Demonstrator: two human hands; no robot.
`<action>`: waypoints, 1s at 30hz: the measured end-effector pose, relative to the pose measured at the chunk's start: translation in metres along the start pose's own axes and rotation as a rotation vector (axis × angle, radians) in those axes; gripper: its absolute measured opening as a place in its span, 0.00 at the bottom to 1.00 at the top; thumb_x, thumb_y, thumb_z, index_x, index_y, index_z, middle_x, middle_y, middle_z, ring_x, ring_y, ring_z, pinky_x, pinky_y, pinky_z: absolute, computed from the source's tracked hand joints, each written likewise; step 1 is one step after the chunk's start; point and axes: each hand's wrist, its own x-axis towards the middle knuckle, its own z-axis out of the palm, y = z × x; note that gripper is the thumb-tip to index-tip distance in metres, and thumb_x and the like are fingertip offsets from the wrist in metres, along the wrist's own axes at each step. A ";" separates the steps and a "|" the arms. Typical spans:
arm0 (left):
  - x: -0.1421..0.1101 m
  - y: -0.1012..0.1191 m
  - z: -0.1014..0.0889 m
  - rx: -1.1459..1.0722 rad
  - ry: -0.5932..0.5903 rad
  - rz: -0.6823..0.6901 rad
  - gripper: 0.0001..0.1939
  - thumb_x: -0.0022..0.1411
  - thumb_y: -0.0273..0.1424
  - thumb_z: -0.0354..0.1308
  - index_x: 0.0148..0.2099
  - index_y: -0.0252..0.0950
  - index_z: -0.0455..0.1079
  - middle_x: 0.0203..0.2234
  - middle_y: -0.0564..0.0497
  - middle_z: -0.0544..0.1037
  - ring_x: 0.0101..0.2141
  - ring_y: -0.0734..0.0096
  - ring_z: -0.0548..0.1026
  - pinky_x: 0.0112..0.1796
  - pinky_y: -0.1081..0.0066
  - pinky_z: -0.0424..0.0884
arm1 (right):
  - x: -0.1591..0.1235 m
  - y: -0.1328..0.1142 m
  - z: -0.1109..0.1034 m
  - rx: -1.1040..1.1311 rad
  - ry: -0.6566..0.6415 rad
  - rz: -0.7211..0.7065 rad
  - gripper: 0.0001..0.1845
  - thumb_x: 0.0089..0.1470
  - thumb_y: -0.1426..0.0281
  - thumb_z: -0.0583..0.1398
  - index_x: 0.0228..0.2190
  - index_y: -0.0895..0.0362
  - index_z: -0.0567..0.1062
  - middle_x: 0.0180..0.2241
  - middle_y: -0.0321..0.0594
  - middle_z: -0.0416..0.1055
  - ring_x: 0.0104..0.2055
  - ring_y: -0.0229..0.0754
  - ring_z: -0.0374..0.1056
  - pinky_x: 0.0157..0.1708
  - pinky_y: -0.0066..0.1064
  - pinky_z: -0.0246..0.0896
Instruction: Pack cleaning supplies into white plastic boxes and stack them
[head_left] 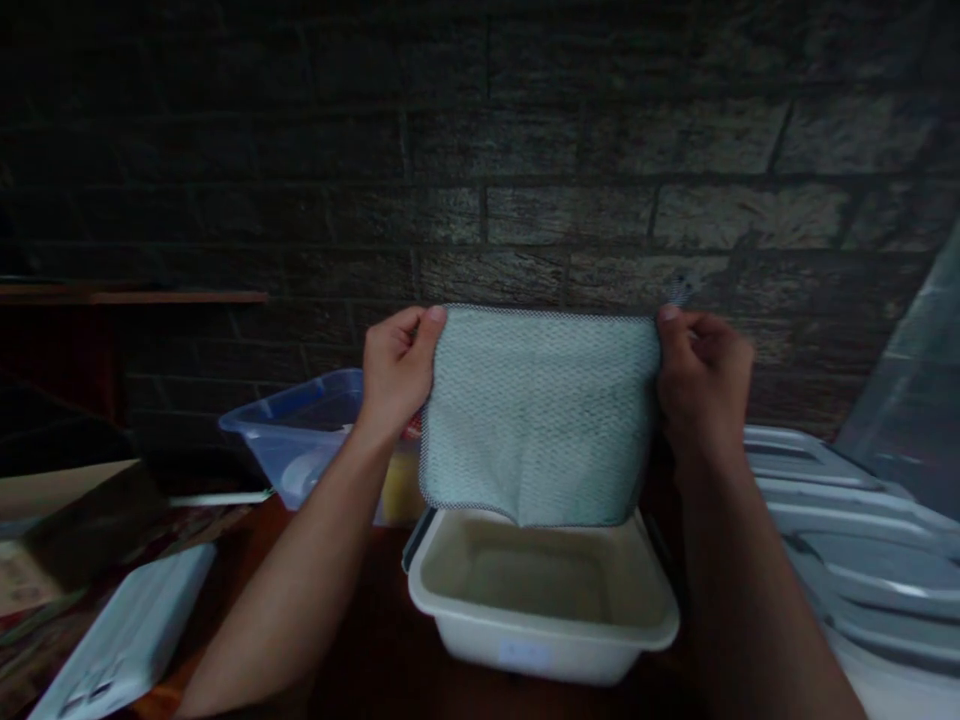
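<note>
A pale green textured cleaning cloth (540,410) with a dark checked edge hangs spread between my two hands. My left hand (401,365) pinches its upper left corner between thumb and fingers. At the upper right corner, my right hand (701,375) grips it the same way, and a bit of patterned edging sticks up above the thumb. Just below the cloth stands a white plastic tub (547,625) with a small label on its front. Its far rim is hidden behind the cloth, and no items show in the part of its inside that I can see.
Behind the left arm is a clear bluish bin (292,435) with a yellow item (403,488) in it. Grey lids (862,540) are stacked at right. A light flat case (131,630) and a cardboard box (75,530) lie at left. A brick wall (525,215) rises behind.
</note>
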 end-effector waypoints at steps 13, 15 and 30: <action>-0.001 -0.007 0.005 0.041 -0.018 0.054 0.19 0.73 0.38 0.53 0.28 0.38 0.65 0.22 0.55 0.58 0.25 0.72 0.57 0.26 0.69 0.52 | 0.005 -0.001 -0.004 -0.163 0.063 -0.091 0.21 0.66 0.53 0.57 0.30 0.57 0.74 0.21 0.32 0.58 0.21 0.34 0.52 0.23 0.30 0.44; -0.002 -0.006 0.006 0.024 -0.018 0.063 0.19 0.73 0.39 0.53 0.29 0.38 0.65 0.22 0.55 0.59 0.25 0.72 0.58 0.26 0.69 0.53 | 0.005 0.000 -0.004 -0.181 0.075 -0.091 0.21 0.66 0.53 0.57 0.31 0.57 0.75 0.21 0.31 0.58 0.21 0.34 0.52 0.23 0.30 0.44; -0.003 0.004 0.004 -0.468 -0.108 -0.262 0.16 0.66 0.43 0.62 0.32 0.36 0.74 0.25 0.54 0.70 0.27 0.73 0.66 0.30 0.74 0.60 | 0.002 0.004 -0.009 -0.379 0.155 -0.094 0.19 0.59 0.57 0.63 0.37 0.62 0.82 0.22 0.39 0.68 0.20 0.38 0.60 0.20 0.32 0.49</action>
